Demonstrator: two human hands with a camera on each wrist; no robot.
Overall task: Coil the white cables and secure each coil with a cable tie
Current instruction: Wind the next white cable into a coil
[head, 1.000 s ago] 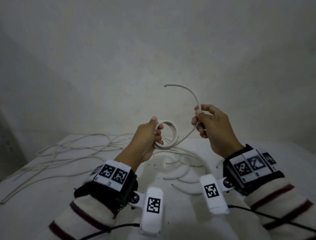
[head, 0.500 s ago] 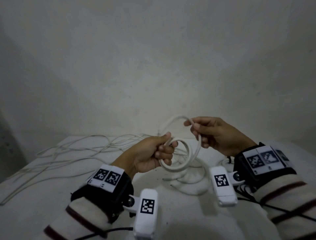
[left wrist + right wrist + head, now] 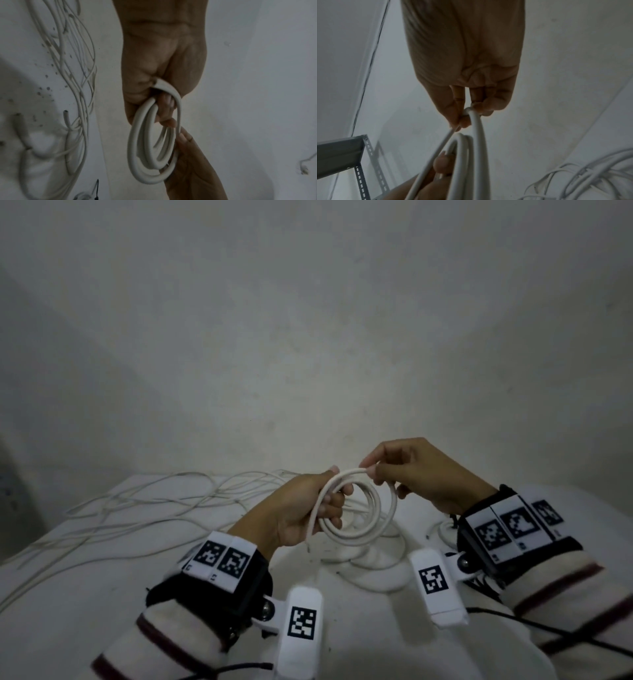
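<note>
A thick white cable coil [image 3: 356,529] of several loops hangs in the air above the white table [image 3: 85,611]. My left hand [image 3: 308,511] grips the coil's left side with curled fingers; the left wrist view shows the coil [image 3: 142,162] running through that fist [image 3: 163,108]. My right hand [image 3: 407,470] pinches the outer loop at its top between thumb and fingers; the right wrist view shows the pinch [image 3: 471,112] on the cable [image 3: 479,148]. The cable's free end [image 3: 310,542] hangs down beside my left palm.
Thin loose white cables [image 3: 137,508] sprawl over the left and far side of the table. More thick cable loops [image 3: 373,573] lie on the table under the coil. A black cable tie [image 3: 97,188] lies near the table edge. A grey metal shelf frame [image 3: 351,155] stands to the left.
My right hand swept the raised free cable end down and round onto the coil, adding a loop. Both hands moved lower and closer together, and the coil grew wider.
</note>
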